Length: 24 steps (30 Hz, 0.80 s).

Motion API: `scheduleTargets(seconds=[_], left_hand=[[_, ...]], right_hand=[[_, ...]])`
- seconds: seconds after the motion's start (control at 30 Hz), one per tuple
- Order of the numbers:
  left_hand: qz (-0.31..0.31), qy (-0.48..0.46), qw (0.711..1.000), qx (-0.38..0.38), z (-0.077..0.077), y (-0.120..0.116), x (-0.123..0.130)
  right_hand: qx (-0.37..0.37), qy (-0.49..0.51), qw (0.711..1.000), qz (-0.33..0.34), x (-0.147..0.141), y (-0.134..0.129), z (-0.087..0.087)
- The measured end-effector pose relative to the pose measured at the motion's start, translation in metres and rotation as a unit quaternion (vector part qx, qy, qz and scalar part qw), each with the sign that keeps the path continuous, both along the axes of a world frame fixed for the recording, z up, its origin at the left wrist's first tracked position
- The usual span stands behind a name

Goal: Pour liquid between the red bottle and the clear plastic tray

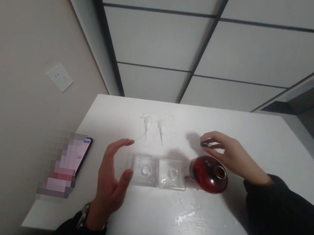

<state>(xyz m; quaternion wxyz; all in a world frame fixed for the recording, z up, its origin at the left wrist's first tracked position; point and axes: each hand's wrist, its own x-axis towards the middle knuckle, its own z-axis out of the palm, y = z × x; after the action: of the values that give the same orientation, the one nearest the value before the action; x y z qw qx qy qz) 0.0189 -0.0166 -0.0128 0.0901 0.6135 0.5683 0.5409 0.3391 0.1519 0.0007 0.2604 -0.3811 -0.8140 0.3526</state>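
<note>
My left hand (111, 178) is open, its thumb and fingers curved apart beside a clear plastic case (146, 171). It holds nothing, and the thumb tip is close to the case's left edge. The case has two square halves, each with a round ring in the middle. My right hand (226, 152) pinches a small dark cap (204, 144) between thumb and fingers, above the table. Just below that hand stands a glossy red bottle (207, 175), its round mouth showing with a pale rim. The bottle is at the right end of the case.
Two slim white pipette-like pieces (147, 126) lie farther back on the white table (157, 219). A phone (65, 166), partly blurred out, rests at the left edge. Wet patches (184, 217) shine near the front. Behind are white panels (164, 42); a socket (60, 77) is on the left wall.
</note>
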Motion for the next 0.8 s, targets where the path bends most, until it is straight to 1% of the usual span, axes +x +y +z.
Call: scheduleTargets(seconds=[0.07, 0.13, 0.2, 0.3, 0.37, 0.47, 0.67, 0.8], left_hand=[[-0.001, 0.004, 1.0, -0.001, 0.002, 0.0, 0.001], [-0.004, 0.012, 1.0, 0.0, 0.004, 0.001, 0.002], [-0.005, 0.023, 1.0, 0.006, 0.005, 0.003, 0.003], [-0.002, 0.035, 0.999, 0.022, 0.006, 0.006, 0.004], [0.0, 0.028, 0.999, 0.027, 0.005, 0.008, 0.004], [0.001, 0.001, 1.0, 0.022, 0.001, 0.01, 0.004], [0.002, -0.031, 0.999, 0.004, -0.006, 0.014, 0.002], [-0.006, -0.041, 0.999, -0.003, -0.009, 0.016, 0.002]], right_hand=[[-0.021, 0.111, 0.992, -0.062, 0.006, -0.02, 0.014], [-0.011, 0.205, 0.974, -0.1, 0.005, -0.046, 0.024], [0.02, 0.27, 0.957, -0.106, -0.005, -0.072, 0.028], [0.039, 0.3, 0.948, -0.096, -0.024, -0.098, 0.021], [0.051, 0.3, 0.947, -0.105, -0.032, -0.104, 0.014], [0.067, 0.296, 0.946, -0.113, -0.034, -0.104, 0.006], [0.106, 0.244, 0.96, -0.091, -0.024, -0.101, 0.006], [0.122, 0.243, 0.96, -0.072, -0.022, -0.101, 0.004]])
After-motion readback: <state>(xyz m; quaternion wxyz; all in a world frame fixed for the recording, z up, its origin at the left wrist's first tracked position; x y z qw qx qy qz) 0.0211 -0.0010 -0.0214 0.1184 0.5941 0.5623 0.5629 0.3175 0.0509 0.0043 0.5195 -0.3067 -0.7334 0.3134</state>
